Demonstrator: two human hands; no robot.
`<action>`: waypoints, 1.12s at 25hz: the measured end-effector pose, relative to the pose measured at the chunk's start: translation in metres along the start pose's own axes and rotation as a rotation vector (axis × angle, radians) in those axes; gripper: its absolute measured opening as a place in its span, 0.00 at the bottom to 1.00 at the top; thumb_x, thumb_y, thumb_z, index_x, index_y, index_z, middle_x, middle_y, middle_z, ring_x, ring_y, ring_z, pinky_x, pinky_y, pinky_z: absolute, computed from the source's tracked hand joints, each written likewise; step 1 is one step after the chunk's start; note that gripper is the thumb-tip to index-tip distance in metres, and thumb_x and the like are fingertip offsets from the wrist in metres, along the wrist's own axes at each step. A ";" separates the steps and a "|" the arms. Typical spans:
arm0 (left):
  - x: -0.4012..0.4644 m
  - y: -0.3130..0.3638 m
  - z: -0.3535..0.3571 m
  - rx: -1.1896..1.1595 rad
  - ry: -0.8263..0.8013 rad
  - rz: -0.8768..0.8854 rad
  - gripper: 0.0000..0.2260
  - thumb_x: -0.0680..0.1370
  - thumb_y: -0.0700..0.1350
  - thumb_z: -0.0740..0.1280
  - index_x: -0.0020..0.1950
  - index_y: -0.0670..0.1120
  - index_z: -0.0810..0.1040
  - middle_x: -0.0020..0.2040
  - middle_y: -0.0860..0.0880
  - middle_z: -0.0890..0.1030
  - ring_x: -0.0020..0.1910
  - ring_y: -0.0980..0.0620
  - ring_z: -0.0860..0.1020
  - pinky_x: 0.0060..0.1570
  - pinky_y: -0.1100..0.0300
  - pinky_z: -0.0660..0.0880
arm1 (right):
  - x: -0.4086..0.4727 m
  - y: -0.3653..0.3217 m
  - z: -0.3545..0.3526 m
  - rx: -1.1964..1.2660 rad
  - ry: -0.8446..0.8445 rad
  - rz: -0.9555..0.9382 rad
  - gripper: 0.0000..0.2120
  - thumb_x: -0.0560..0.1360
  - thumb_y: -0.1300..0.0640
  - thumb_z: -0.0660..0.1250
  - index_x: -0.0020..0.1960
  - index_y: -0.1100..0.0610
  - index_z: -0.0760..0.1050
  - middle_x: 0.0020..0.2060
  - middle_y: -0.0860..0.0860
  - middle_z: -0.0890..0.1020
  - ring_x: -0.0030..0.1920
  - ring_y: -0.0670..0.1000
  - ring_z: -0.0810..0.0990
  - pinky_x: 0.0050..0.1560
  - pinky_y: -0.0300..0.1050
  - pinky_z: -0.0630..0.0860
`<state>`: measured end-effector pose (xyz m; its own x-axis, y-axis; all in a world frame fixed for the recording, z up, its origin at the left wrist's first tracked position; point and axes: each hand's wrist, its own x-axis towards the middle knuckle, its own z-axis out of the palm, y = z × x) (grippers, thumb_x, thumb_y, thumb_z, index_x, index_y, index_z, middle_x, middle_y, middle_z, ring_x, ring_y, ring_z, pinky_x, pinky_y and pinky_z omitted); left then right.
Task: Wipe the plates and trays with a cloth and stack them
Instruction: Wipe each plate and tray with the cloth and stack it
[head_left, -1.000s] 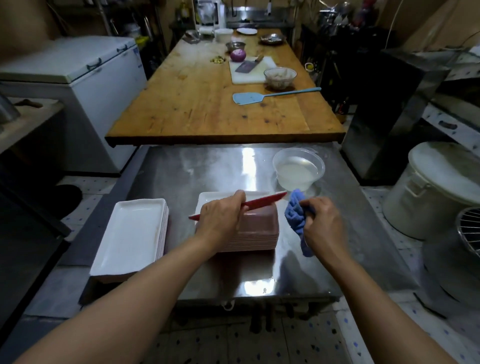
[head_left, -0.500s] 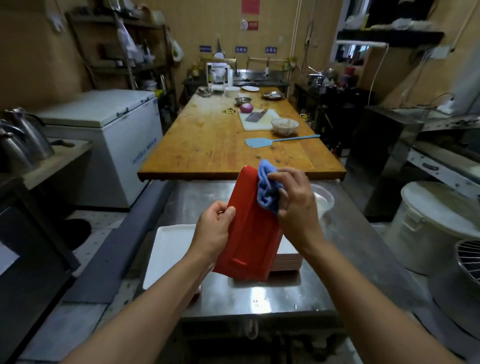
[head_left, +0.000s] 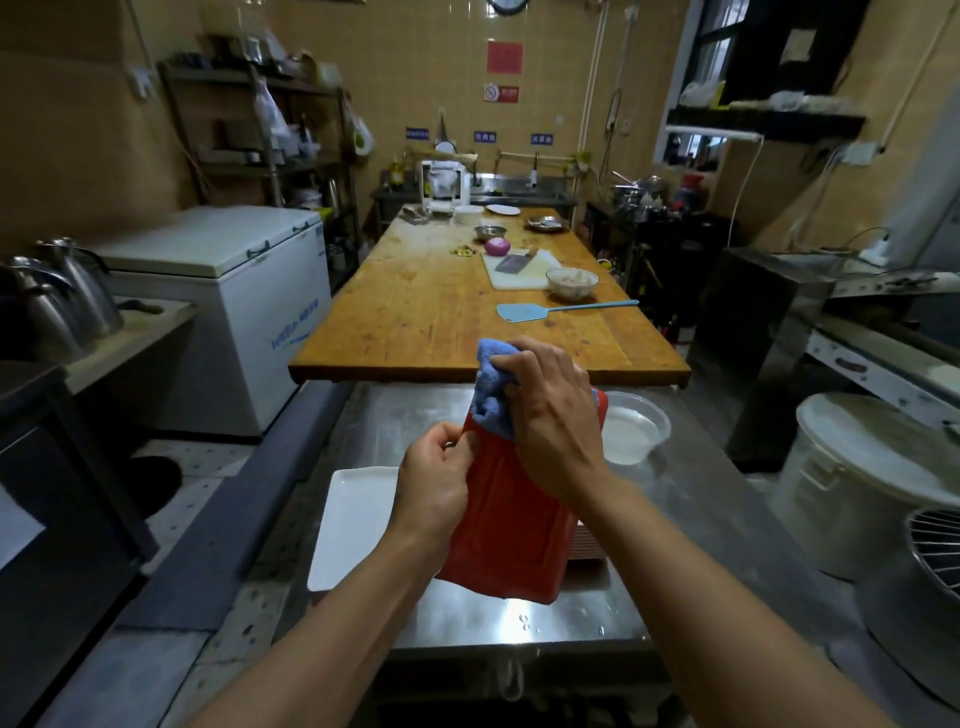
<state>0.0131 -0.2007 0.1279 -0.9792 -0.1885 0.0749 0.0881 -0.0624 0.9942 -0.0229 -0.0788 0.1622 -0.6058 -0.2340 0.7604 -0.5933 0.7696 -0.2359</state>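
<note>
The left hand (head_left: 434, 480) gripped the left edge of a red tray (head_left: 511, 530), held upright above the steel counter (head_left: 691, 525). The right hand (head_left: 553, 415) clutched a blue cloth (head_left: 491, 392), pressing it to the tray's top edge. White trays (head_left: 353, 525) lay stacked near the counter's left edge; a clear tub of water (head_left: 634, 426) stood toward its back right.

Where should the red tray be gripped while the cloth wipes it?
Judging by its upright tilt, pinch the red tray on its left long edge, as the left hand does, leaving the face free for the blue cloth under the right hand.
</note>
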 end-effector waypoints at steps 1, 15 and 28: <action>-0.001 0.002 0.002 -0.005 0.009 -0.005 0.09 0.79 0.40 0.62 0.40 0.42 0.75 0.32 0.45 0.76 0.33 0.48 0.72 0.34 0.56 0.70 | -0.001 0.006 -0.002 0.007 0.008 -0.007 0.14 0.74 0.56 0.56 0.53 0.61 0.76 0.57 0.56 0.77 0.55 0.58 0.75 0.51 0.53 0.70; 0.011 0.017 0.061 -0.228 0.127 -0.094 0.10 0.80 0.41 0.61 0.39 0.44 0.74 0.31 0.47 0.80 0.30 0.52 0.78 0.34 0.56 0.78 | -0.008 0.077 -0.030 0.367 0.008 0.430 0.12 0.78 0.64 0.58 0.61 0.60 0.64 0.59 0.58 0.68 0.54 0.53 0.71 0.46 0.45 0.69; 0.034 0.021 0.102 -0.483 0.219 -0.126 0.10 0.81 0.44 0.60 0.41 0.46 0.74 0.31 0.50 0.82 0.31 0.54 0.81 0.33 0.57 0.78 | -0.041 0.097 -0.062 0.608 -0.021 0.708 0.17 0.66 0.65 0.68 0.46 0.49 0.64 0.35 0.46 0.74 0.31 0.40 0.77 0.32 0.38 0.76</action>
<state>-0.0374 -0.1083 0.1590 -0.9310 -0.3475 -0.1115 0.0972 -0.5307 0.8420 -0.0230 0.0425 0.1454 -0.9382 0.1557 0.3092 -0.2545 0.2952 -0.9209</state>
